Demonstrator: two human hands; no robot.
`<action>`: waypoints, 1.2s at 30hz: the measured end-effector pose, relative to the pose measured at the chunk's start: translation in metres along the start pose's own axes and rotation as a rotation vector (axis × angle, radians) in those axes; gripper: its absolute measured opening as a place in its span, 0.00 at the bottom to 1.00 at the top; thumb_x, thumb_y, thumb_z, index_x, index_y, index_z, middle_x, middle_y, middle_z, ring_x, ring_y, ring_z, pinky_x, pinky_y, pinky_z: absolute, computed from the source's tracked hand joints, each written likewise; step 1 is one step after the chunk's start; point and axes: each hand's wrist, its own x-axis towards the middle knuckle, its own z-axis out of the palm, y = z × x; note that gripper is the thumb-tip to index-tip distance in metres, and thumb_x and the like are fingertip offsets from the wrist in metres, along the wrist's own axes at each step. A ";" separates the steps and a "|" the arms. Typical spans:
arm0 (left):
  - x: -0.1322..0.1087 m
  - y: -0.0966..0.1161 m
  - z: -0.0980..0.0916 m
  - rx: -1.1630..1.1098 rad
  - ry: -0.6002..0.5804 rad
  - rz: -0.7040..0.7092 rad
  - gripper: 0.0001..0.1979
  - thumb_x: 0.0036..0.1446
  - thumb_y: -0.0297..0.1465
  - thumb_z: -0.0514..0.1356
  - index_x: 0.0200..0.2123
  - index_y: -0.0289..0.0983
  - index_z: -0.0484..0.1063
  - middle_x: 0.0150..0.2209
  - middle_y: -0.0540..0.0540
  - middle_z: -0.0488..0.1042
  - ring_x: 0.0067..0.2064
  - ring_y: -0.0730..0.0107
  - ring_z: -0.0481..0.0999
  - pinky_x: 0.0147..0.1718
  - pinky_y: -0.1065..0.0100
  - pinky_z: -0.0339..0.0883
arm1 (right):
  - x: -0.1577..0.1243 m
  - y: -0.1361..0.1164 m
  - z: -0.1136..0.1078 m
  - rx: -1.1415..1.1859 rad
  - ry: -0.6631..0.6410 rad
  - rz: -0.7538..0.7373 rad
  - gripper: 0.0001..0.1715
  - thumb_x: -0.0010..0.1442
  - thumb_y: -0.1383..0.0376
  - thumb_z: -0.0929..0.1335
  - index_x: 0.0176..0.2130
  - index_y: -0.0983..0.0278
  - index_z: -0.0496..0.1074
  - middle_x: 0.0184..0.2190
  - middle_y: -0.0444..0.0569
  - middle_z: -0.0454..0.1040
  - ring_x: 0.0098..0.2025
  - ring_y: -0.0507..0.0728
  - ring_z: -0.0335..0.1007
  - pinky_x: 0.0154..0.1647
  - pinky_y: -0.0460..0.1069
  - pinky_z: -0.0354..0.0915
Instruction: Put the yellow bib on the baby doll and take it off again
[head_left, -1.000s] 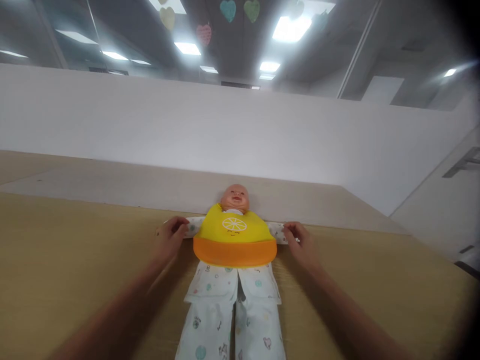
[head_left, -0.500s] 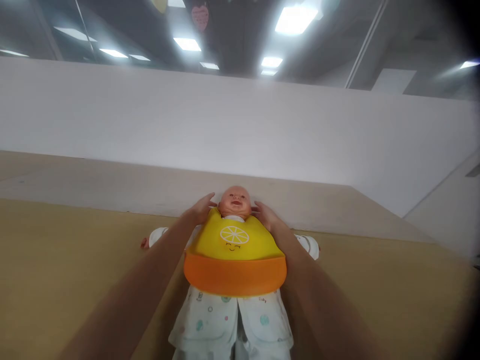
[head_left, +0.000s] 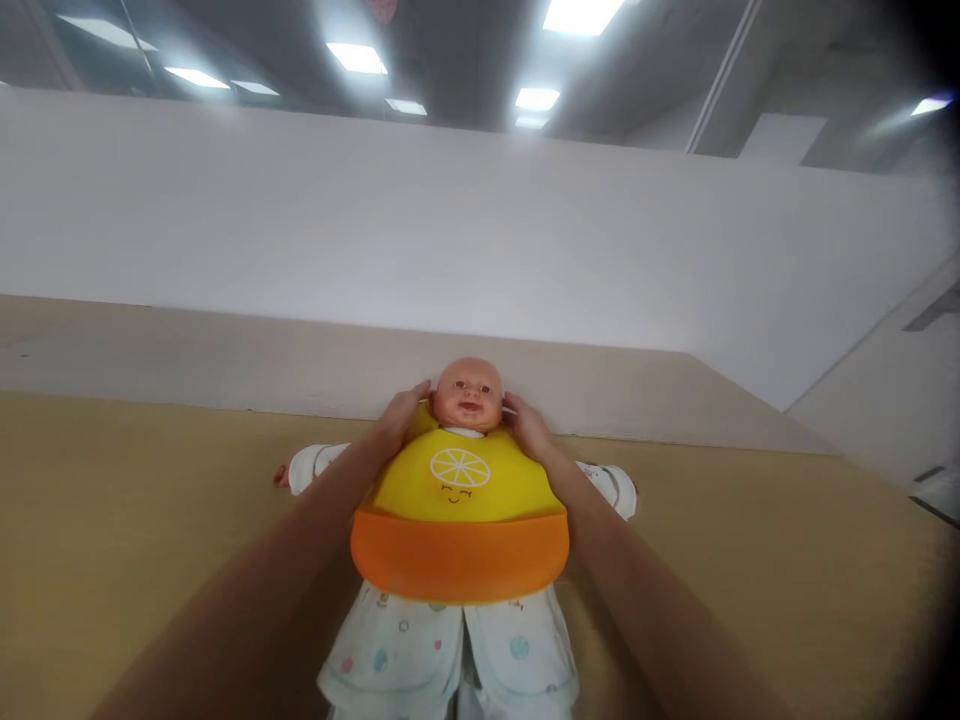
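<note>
Head view. One doll (head_left: 468, 395) lies face up on the table (head_left: 112, 520), head toward the far edge, arms spread. One bib (head_left: 459, 525) already sits over its chest and belly, yellow above, with an orange pocket along the lower edge and one citrus-slice print at centre. The fastening at the back of the neck is hidden, so closure cannot be confirmed.

Left hand (head_left: 405, 412) and right hand (head_left: 527, 425) stand apart, one on each side of the doll's head, cupped at the neck and the bib's top edge. Whether either is clamped on anything cannot be told.

Count: two hands, one doll, one bib, one printed white suit (head_left: 450, 650), two sleeves (head_left: 311, 468). The suit's legs run out of frame at the bottom. Beyond the table stands one white wall (head_left: 375, 220), with a row of ceiling lights (head_left: 356, 57) above
</note>
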 end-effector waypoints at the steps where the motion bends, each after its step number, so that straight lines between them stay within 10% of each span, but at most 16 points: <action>1: -0.010 0.001 0.001 -0.023 -0.004 0.003 0.28 0.45 0.50 0.61 0.40 0.32 0.76 0.32 0.40 0.79 0.34 0.55 0.77 0.38 0.59 0.69 | -0.009 -0.001 0.000 0.020 0.015 0.001 0.16 0.49 0.55 0.66 0.33 0.63 0.75 0.36 0.47 0.78 0.42 0.59 0.71 0.44 0.50 0.65; 10: -0.118 -0.009 -0.003 -0.165 -0.033 0.091 0.24 0.47 0.41 0.63 0.45 0.33 0.76 0.48 0.40 0.77 0.50 0.53 0.74 0.48 0.61 0.66 | -0.105 0.009 -0.004 0.167 -0.084 -0.093 0.18 0.51 0.55 0.69 0.39 0.64 0.75 0.43 0.47 0.76 0.49 0.58 0.68 0.52 0.50 0.62; 18: -0.213 -0.030 -0.017 -0.318 -0.156 -0.084 0.32 0.39 0.22 0.64 0.52 0.40 0.72 0.46 0.44 0.78 0.43 0.59 0.78 0.39 0.67 0.70 | -0.215 0.021 -0.019 0.135 -0.076 -0.076 0.19 0.58 0.55 0.70 0.47 0.59 0.74 0.50 0.49 0.72 0.55 0.59 0.65 0.58 0.51 0.59; 36: -0.224 -0.023 -0.013 -0.502 -0.233 -0.243 0.22 0.48 0.28 0.68 0.49 0.39 0.73 0.46 0.41 0.78 0.47 0.57 0.78 0.45 0.63 0.70 | -0.214 0.015 -0.008 -0.035 -0.001 -0.028 0.17 0.53 0.54 0.71 0.39 0.62 0.76 0.40 0.49 0.77 0.42 0.58 0.71 0.44 0.50 0.66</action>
